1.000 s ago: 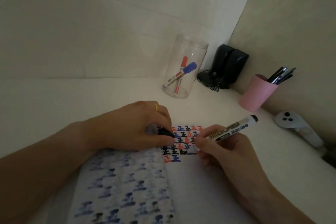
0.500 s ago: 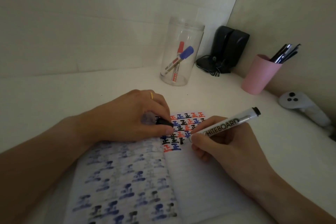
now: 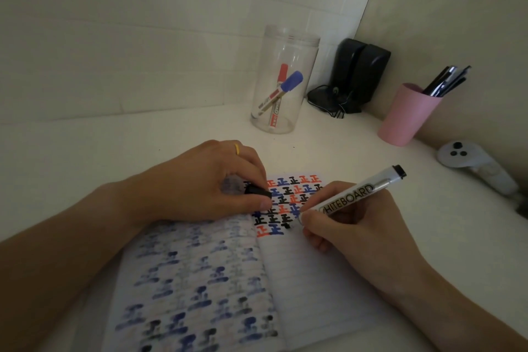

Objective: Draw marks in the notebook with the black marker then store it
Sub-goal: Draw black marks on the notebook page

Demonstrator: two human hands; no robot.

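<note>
At 9 o'clock of the open notebook (image 3: 314,280), the left hand (image 3: 200,188) lies on the upper left page, fingers curled round a small black cap (image 3: 258,191), pinned btw thumb & forefinger. It also weighs the page down. Left page carries blurry blue/black bleed-through; right page has rows of red, blue & black marks (image 3: 288,203) along its top, ruled lines blank below.

Toward 3 o'clock of those marks, the right hand (image 3: 351,226) is closed on the marker (image 3: 351,197) in a writing grip. Tip is down at the end of the lowest black row, seemingly on the paper, though fingers partly hide it. Barrel's long axis runs from the tip up & out to abt 2 o'clock, tail end clear of the hand.

Judgement: still drawing; storing not begun. What the next move turns on, imo: cap sits at roughly 10 o'clock from the tip, near, w/ the marks btw them. So hands only need to close together, nib toward cap. Left hand is nearer the cap, right owns the marker.

Jar (image 3: 283,80) w/ a red & a blue marker stands on the counter (image 3: 114,146) at 12 o'clock, well apart from both hands. Likely the storage spot. Pink cup (image 3: 405,114) of pens sits at 2 o'clock.
</note>
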